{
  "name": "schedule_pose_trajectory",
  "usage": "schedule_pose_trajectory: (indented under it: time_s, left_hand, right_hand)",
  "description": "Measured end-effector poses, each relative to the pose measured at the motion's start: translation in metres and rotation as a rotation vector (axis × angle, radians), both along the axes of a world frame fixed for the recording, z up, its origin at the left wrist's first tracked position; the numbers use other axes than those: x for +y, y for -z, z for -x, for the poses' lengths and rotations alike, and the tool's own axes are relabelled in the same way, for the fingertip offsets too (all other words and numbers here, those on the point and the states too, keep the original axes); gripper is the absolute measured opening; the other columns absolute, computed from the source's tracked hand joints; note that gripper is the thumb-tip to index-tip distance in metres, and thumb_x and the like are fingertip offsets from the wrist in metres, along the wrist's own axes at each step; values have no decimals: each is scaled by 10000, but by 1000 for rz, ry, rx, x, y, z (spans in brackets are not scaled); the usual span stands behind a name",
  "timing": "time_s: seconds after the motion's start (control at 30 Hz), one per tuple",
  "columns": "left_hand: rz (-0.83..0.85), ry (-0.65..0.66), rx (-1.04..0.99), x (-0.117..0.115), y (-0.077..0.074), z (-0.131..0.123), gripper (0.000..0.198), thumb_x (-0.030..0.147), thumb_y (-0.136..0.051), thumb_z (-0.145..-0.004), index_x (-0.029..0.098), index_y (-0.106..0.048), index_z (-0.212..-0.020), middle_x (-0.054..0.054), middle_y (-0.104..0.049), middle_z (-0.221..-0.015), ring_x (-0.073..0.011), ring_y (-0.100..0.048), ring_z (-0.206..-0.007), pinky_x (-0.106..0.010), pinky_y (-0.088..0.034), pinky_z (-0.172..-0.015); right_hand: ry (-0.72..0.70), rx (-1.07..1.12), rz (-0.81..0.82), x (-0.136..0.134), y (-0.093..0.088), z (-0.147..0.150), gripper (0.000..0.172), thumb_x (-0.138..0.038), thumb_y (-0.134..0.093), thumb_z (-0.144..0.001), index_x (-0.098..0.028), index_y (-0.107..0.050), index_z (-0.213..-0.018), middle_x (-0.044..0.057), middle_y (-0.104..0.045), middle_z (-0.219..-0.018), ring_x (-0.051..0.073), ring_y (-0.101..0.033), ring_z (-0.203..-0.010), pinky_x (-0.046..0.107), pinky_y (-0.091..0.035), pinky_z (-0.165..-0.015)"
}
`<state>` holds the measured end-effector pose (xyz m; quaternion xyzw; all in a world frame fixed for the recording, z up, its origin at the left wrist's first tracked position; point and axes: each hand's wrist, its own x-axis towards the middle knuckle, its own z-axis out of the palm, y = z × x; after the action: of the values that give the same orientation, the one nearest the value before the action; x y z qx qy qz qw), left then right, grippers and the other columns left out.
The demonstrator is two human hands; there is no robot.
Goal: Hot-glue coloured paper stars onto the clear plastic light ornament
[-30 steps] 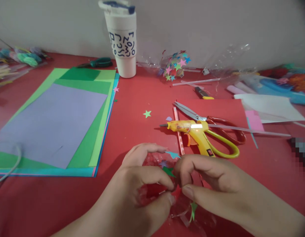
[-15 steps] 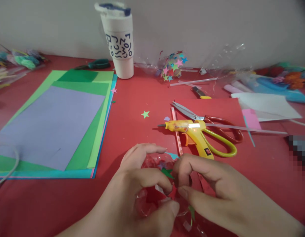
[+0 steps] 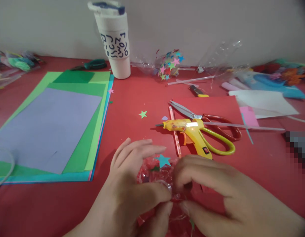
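Crinkled clear plastic (image 3: 148,176) lies between my hands, low in the middle of the view. My left hand (image 3: 131,184) pinches it with thumb and index finger, the other fingers stretched forward over it. From the right, my right hand (image 3: 216,191) has its fingers curled against the same plastic; its fingertips are blurred and partly hidden. A blue paper star (image 3: 163,161) shows at the far side of the plastic, and a bit of green lies under it. Just beyond my right hand lies a yellow glue gun (image 3: 189,126) with a long clear glue stick.
Scissors (image 3: 216,131) and a pink pencil (image 3: 175,133) lie by the glue gun. Coloured paper sheets (image 3: 68,121) are stacked left. A white tumbler (image 3: 115,42) stands at the back, with a bag of paper stars (image 3: 171,65) beside it. A utility knife (image 3: 198,91) is farther right.
The blue star is now in full view, and the red piece with white between my fingers no longer shows. My left fingers have spread a little farther forward. The view has shifted slightly.
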<state>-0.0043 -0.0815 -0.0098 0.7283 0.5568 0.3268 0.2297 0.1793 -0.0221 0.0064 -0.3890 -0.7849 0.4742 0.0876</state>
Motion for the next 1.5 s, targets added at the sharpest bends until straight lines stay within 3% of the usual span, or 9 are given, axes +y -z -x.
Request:
schedule_pose_trajectory:
  time_s: [0.3,0.53,0.73,0.97,1.5]
  left_hand:
    - [97,6,42,0,-8,-1,221,119,-575,-696,291,-709,-663,-11,-596,-1289,-294,-482,-1240,-526,-283,-1101]
    - [121,17,-81,1,-3,-2,199,98,-555,-676,254,-669,-628,-30,-603,-1225,-264,-520,-1209,-426,-385,-1043]
    - [203,4,-120,2,-3,-2,188,112,-553,-689,255,-675,-678,-25,-568,-1267,-248,-529,-1201,-372,-448,-971]
    - [375,-8,-127,5,-4,-4,174,123,-563,-667,252,-674,-629,-19,-548,-1322,-284,-458,-1275,-406,-461,-966]
    - [277,24,-83,4,2,-6,178,78,-518,-665,220,-613,-617,-57,-567,-1287,-274,-497,-1233,-445,-426,-988]
  right_hand:
    - [13,-23,18,-1,-5,4,230,-15,-525,-648,-233,-584,-690,-28,-669,-755,134,-611,-694,257,-472,-652]
    - [23,-63,-12,-4,-5,8,227,6,-479,-591,-219,-504,-612,-51,-611,-666,115,-568,-639,255,-437,-649]
    - [57,-77,81,-1,-8,12,217,3,-468,-574,-214,-488,-574,-40,-612,-669,133,-587,-689,267,-441,-667]
    - [76,-76,183,0,-7,16,218,6,-450,-563,-211,-468,-568,-38,-599,-677,133,-582,-696,261,-437,-653]
    - [55,-38,142,-3,-2,12,186,-36,-500,-636,-219,-497,-606,-65,-605,-671,95,-524,-614,216,-404,-601]
